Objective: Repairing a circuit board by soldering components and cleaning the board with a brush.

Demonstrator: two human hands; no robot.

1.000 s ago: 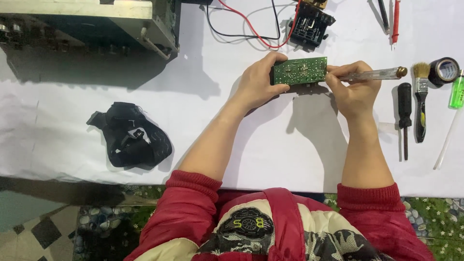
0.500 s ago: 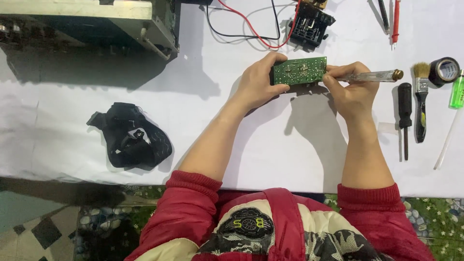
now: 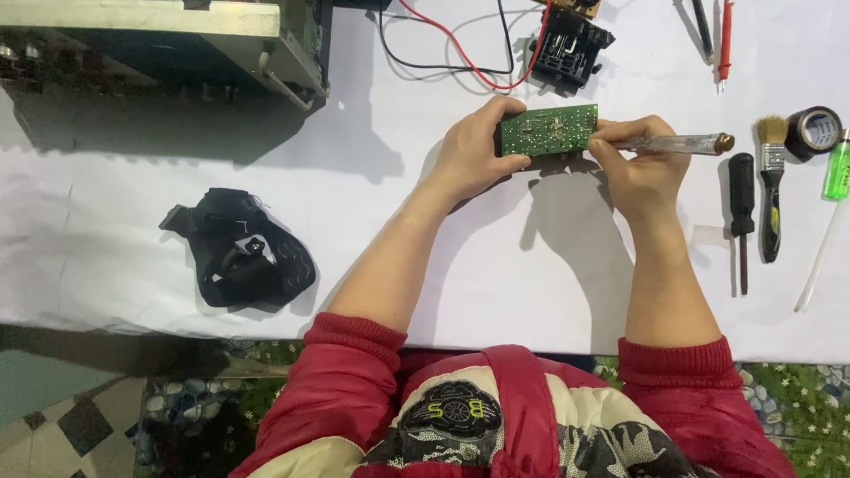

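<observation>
Holding a green board (image 3: 549, 129) on edge above the table (image 3: 496, 265), the person pinches its left end in the left hand (image 3: 474, 155), fingers closed round it. The right hand (image 3: 642, 173) is clamped on a clear-handled screwdriver (image 3: 673, 143), whose tip meets the board's right end; whether it sits in a screw or a joint cannot be told. To do this well, a judgement only, the left hand should grip the bare edges and hold the board steady, while the right keeps the tool in line with the spot it works and presses lightly, since a slip could scratch the tracks or jab the left fingers.

Beyond the hands lies a black plastic housing (image 3: 567, 49), open on top, with red and black wires (image 3: 452, 49) running to it; what is inside it is too dark to tell. Farther left of the left hand stands a metal chassis (image 3: 159, 44), its open side showing dim parts in shadow. Right of the right hand lie a black screwdriver (image 3: 741, 212), a brush (image 3: 771, 181), a tape roll (image 3: 815, 131), a green lighter (image 3: 836, 168) and a white stick (image 3: 819, 261). Well left of the left hand lies a black strap (image 3: 239, 248).
</observation>
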